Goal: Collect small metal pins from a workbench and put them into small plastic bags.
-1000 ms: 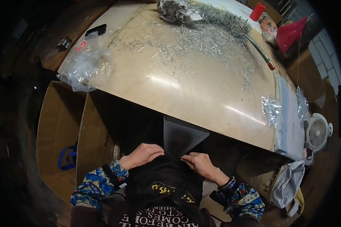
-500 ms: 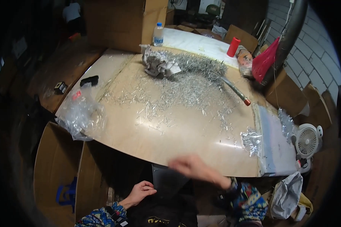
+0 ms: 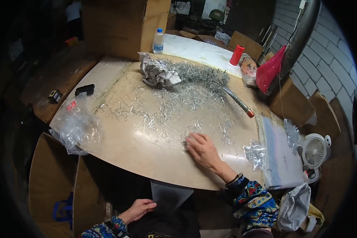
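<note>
Leftmost, a crumpled clear plastic bag (image 3: 73,127) sits at the desk (image 3: 127,154) edge. Low down, the left hand (image 3: 141,208) touches a flat grey pouch (image 3: 168,194) below the desk rim, fingers loosely curled, holding nothing firmly afaict. Right hand (image 3: 202,150) lies flat, fingers spread, on scattered thin metal pins (image 3: 166,119), w/ nothing pinched yet. Judging by this, best to sweep pins into a tight bunch, aligned, then pinch. Further right: foil scrap (image 3: 256,154), small white fan (image 3: 315,150).

Pin-strewn table (image 3: 146,158), crumpled paper (image 3: 158,73)
</note>
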`<action>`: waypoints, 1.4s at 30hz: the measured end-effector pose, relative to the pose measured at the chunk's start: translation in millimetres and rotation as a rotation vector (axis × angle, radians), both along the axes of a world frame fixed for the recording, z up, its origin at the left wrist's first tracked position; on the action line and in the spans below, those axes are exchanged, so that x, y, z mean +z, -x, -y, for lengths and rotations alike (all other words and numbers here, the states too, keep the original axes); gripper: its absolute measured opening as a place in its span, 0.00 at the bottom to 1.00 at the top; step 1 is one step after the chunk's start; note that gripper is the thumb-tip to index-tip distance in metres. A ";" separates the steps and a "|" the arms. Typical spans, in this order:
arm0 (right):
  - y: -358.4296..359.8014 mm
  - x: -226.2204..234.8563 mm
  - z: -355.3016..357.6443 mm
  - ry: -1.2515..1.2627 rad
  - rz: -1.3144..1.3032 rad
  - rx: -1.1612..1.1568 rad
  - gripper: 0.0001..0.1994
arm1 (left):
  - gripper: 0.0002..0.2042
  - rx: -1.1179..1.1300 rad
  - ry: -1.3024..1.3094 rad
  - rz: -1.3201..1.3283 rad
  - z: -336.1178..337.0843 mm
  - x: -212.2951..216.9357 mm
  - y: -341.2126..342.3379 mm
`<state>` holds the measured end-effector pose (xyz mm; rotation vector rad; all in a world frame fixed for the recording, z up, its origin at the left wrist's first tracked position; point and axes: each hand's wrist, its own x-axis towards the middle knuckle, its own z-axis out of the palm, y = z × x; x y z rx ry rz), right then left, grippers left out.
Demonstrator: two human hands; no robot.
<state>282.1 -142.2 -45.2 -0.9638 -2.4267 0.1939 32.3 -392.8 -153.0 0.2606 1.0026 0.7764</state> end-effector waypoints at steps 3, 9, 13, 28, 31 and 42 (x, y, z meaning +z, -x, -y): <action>9.1 -8.7 -4.8 -0.029 0.006 -0.024 0.18 | 0.09 0.068 -0.025 0.193 0.9 9.0 -7.3; 20.5 -6.1 2.5 -0.043 0.205 -0.182 0.22 | 0.09 0.056 -0.003 0.240 7.0 -0.3 -13.9; 37.6 -10.8 13.9 0.043 0.149 0.013 0.22 | 0.11 0.006 -0.014 0.272 16.6 -33.9 -6.8; 93.2 -9.7 36.9 0.035 0.085 0.131 0.23 | 0.22 -0.016 0.062 0.676 15.6 -16.5 -24.1; 87.5 -12.7 69.3 0.050 0.086 0.004 0.23 | 0.19 -0.062 0.096 0.487 15.6 -7.2 -24.5; 72.2 15.4 135.5 0.154 0.206 -0.003 0.23 | 0.08 -0.169 0.005 0.171 13.5 -44.1 -15.1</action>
